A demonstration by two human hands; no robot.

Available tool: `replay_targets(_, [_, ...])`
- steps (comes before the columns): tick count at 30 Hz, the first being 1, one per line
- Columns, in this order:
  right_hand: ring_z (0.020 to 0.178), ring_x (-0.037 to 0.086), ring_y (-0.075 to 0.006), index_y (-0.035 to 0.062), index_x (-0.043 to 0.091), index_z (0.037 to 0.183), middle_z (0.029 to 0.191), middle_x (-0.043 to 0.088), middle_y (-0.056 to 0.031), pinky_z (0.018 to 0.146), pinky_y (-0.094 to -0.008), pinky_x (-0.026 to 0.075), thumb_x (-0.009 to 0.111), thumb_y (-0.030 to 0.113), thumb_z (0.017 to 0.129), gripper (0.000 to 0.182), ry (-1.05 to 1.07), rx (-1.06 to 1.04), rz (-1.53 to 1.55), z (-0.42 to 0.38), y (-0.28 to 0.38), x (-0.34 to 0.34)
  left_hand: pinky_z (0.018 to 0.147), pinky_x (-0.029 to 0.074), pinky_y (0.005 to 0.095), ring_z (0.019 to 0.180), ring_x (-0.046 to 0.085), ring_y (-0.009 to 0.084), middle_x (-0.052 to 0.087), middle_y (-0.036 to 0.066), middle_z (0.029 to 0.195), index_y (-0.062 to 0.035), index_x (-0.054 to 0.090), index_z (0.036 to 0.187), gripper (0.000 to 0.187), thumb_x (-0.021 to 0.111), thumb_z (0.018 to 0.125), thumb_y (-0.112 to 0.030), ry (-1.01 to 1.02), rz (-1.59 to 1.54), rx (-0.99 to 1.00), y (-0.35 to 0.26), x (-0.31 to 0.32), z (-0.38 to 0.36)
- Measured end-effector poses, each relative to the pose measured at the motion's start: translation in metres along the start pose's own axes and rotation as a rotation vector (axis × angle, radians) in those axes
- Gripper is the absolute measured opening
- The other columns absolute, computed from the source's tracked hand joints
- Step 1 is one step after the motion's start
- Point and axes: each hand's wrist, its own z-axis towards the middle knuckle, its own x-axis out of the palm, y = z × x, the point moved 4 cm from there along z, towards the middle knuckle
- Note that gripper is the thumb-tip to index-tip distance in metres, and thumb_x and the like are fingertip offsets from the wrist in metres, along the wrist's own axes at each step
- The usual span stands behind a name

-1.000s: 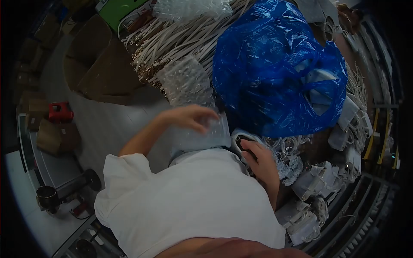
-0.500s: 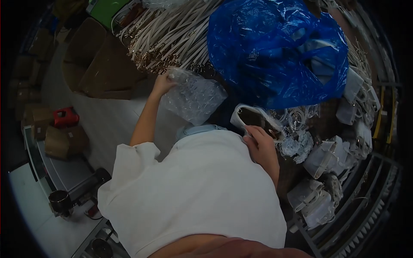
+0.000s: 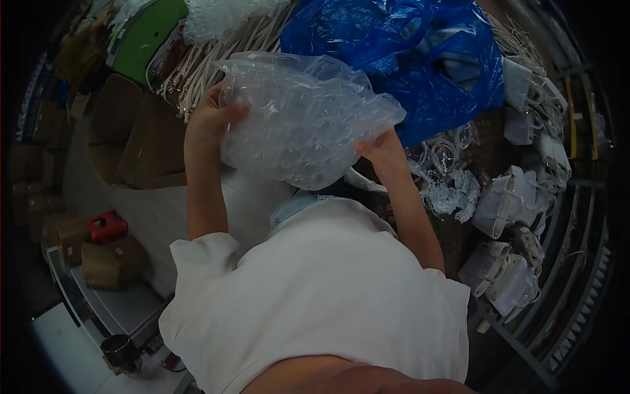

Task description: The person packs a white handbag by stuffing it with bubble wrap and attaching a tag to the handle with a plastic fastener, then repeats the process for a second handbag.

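The scene is viewed by one head-worn camera, faced forward and steeply down. The shirt (image 3: 321, 289) is seen from above, on the near side of the grip; the wrap (image 3: 295, 125), held between left hand (image 3: 209, 118) and right hand (image 3: 385, 156), is viewed from near. Beyond the grip, the bag (image 3: 380, 49) is taken in. Edges are bowed and corners darkened.

Dim, greyish light falls on the bubble wrap (image 3: 295, 128), leaving small glints across its bubbles. Beyond it to the right, the blue plastic bag (image 3: 387, 65) carries sharper streaks of glare. Left of it, brown cardboard (image 3: 154, 138) sinks into shadow. Far around it, fisheye curvature darkens into black corners.
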Motion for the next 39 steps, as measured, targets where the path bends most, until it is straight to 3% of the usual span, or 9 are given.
replay_targets(10, [0.091, 0.056, -0.0208, -0.0039, 0.047, 0.11, 0.1, 0.057, -0.0156, 0.073, -0.0314, 0.047, 0.071, 0.021, 0.073, 0.051, -0.428, -0.375, -1.024, 0.022, 0.035, -0.003, 0.058, 0.045, 0.0233, 0.072, 0.056, 0.0091, 0.054, 0.0, 0.076, -0.005, 0.053, 0.092, 0.028, 0.07, 0.071, -0.011, -0.457, 1.283, 0.701, 0.03, 0.136, 0.018])
replay_targets(12, [0.091, 0.056, -0.0218, -0.0043, 0.045, 0.113, 0.103, 0.056, -0.0166, 0.074, -0.0323, 0.047, 0.072, 0.023, 0.072, 0.057, -0.455, -0.47, -1.04, 0.014, 0.044, 0.007, 0.061, 0.045, 0.0234, 0.074, 0.055, 0.0109, 0.055, 0.002, 0.084, -0.0042, 0.052, 0.097, 0.031, 0.07, 0.074, -0.016, -0.29, 0.881, 0.588, 0.045, 0.161, 0.021])
replay_targets(14, [0.09, 0.057, -0.0277, -0.0043, 0.039, 0.119, 0.106, 0.053, -0.0205, 0.076, -0.0337, 0.047, 0.074, 0.026, 0.068, 0.069, -0.343, -0.5, -0.117, -0.001, 0.052, 0.004, 0.063, 0.045, 0.0229, 0.075, 0.055, 0.0114, 0.056, 0.003, 0.088, -0.0029, 0.052, 0.1, 0.032, 0.067, 0.078, -0.018, -0.163, 0.642, 0.502, 0.039, 0.172, 0.022])
replay_targets(19, [0.096, 0.056, -0.0269, -0.0025, 0.036, 0.123, 0.109, 0.054, -0.0186, 0.081, -0.0333, 0.046, 0.076, 0.021, 0.067, 0.073, -0.35, -0.606, -0.677, -0.032, 0.081, -0.019, 0.069, 0.044, 0.0223, 0.086, 0.053, 0.0094, 0.058, 0.004, 0.096, -0.0001, 0.051, 0.118, 0.043, 0.06, 0.085, -0.027, 0.458, -0.003, 0.391, 0.031, 0.2, 0.018])
replay_targets(26, [0.096, 0.056, -0.0183, -0.0003, 0.04, 0.12, 0.107, 0.055, -0.0123, 0.08, -0.0287, 0.046, 0.074, 0.007, 0.067, 0.063, -0.481, -0.499, -0.892, -0.079, 0.101, -0.082, 0.074, 0.044, 0.0271, 0.086, 0.056, 0.0158, 0.061, 0.007, 0.1, -0.0038, 0.06, 0.109, 0.029, 0.061, 0.083, -0.016, 0.68, 0.284, 0.386, 0.057, 0.183, -0.003])
replay_targets(29, [0.089, 0.059, -0.017, 0.0036, 0.049, 0.114, 0.1, 0.059, -0.0139, 0.074, -0.0274, 0.048, 0.071, 0.007, 0.067, 0.052, -0.68, -0.633, -0.706, -0.117, 0.119, -0.104, 0.088, 0.043, 0.0333, 0.108, 0.05, 0.0218, 0.06, 0.013, 0.104, -0.0023, 0.061, 0.105, 0.028, 0.064, 0.079, -0.014, 0.671, 0.509, -0.169, 0.114, 0.168, -0.006])
replay_targets(31, [0.089, 0.059, -0.0197, 0.0049, 0.053, 0.108, 0.098, 0.06, -0.0122, 0.076, -0.0288, 0.047, 0.069, 0.003, 0.064, 0.047, -0.481, -0.495, -0.943, -0.124, 0.119, -0.109, 0.081, 0.045, 0.0325, 0.098, 0.053, 0.0266, 0.057, 0.013, 0.112, -0.0072, 0.057, 0.113, 0.044, 0.071, 0.071, -0.011, 0.525, 0.865, 0.565, 0.14, 0.176, -0.003])
replay_targets(35, [0.083, 0.059, -0.0273, 0.0054, 0.056, 0.1, 0.094, 0.06, -0.0114, 0.075, -0.0339, 0.048, 0.065, 0.001, 0.059, 0.042, 0.088, -0.496, -1.379, -0.093, 0.092, -0.083, 0.098, 0.036, 0.0402, 0.115, 0.043, 0.0338, 0.036, 0.014, 0.135, -0.013, 0.028, 0.136, 0.106, 0.085, 0.048, -0.026, 0.478, 0.84, 0.518, 0.171, 0.177, 0.01])
replay_targets(39, [0.086, 0.06, -0.0275, 0.0049, 0.058, 0.099, 0.092, 0.062, -0.0116, 0.074, -0.0366, 0.048, 0.064, 0.008, 0.063, 0.036, 0.438, -0.262, -1.568, -0.063, 0.007, -0.079, 0.103, 0.03, 0.0422, 0.122, 0.038, 0.031, 0.036, 0.013, 0.135, -0.0132, 0.02, 0.138, 0.112, 0.086, 0.048, -0.027, 0.463, 0.386, 0.227, 0.18, 0.163, 0.012])
